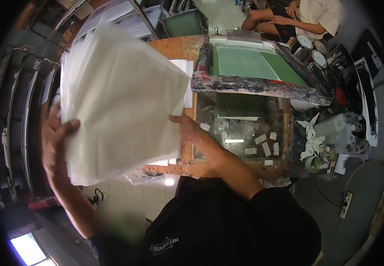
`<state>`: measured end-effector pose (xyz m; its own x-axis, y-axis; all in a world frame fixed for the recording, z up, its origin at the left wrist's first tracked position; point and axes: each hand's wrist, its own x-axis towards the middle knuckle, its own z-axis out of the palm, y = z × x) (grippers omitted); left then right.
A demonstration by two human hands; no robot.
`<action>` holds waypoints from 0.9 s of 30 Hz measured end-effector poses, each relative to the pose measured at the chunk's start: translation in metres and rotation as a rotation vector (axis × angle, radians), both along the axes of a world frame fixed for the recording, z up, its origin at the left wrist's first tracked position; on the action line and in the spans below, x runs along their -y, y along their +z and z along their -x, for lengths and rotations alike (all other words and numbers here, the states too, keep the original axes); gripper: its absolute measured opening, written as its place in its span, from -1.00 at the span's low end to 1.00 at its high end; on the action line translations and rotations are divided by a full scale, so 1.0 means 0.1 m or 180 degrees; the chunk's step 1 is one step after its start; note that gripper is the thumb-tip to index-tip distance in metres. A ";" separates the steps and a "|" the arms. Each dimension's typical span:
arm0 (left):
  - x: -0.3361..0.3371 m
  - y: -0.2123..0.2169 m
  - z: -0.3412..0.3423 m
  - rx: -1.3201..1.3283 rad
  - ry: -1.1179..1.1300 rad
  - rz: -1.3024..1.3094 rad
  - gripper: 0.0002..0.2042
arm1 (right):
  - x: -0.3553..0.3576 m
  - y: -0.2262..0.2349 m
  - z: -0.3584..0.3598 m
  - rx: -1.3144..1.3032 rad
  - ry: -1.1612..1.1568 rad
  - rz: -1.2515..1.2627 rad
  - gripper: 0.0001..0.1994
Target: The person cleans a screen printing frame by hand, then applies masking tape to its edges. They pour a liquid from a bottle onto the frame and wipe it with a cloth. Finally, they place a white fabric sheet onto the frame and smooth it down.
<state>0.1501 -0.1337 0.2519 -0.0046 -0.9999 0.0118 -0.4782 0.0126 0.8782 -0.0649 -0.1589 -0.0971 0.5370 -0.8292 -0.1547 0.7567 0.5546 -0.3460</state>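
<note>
Between my two hands hangs a stack of thin, whitish sheets (125,102), raised above the left part of the wooden table (167,46). My left hand (58,137) grips its left edge, thumb lying over the front. At the right edge, my right hand (186,127) pinches the sheets; its fingers behind them are hidden. The upper left corners fan apart and look blurred. Partly covered by the stack, more white paper (183,66) lies on the table. To the right is a screen printing frame (263,84) with green mesh, tilted up over a glass-topped bed (232,133).
Small white pieces (263,139) are scattered on the glass. Paint cans (318,57), plastic jugs (334,126) and crumpled tissue (311,137) crowd the right side. Dark shelving (19,119) stands at the left. A seated person (298,20) is at the far right.
</note>
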 end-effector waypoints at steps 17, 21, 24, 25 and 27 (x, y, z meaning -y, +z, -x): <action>-1.72 -3.54 1.16 -0.0952 0.1213 0.0716 -0.23 | -2.07 0.33 1.93 -0.4617 -0.2438 0.1039 -0.71; -1.63 -3.44 1.36 -0.0273 0.0568 0.1207 -0.27 | -2.14 -0.15 2.13 -0.5499 -0.2106 0.1148 -0.66; -1.44 -3.45 1.39 -0.0600 0.0458 0.0713 -0.29 | -2.04 -0.07 2.05 -0.4964 -0.2830 0.0420 -0.65; -1.42 -3.44 1.38 -0.0793 0.0590 0.0691 -0.30 | -1.98 0.00 2.06 -0.5202 -0.2491 0.0207 -0.61; -1.44 -3.40 1.36 -0.1106 0.0787 0.0739 -0.34 | -2.10 0.10 1.99 -0.4995 -0.2838 0.0245 -0.63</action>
<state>0.0137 0.0104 -0.0883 0.2765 -0.9413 0.1936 -0.1704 0.1502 0.9739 -0.2634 0.0508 -0.0872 -0.6190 -0.7850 0.0227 -0.2353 0.1578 -0.9590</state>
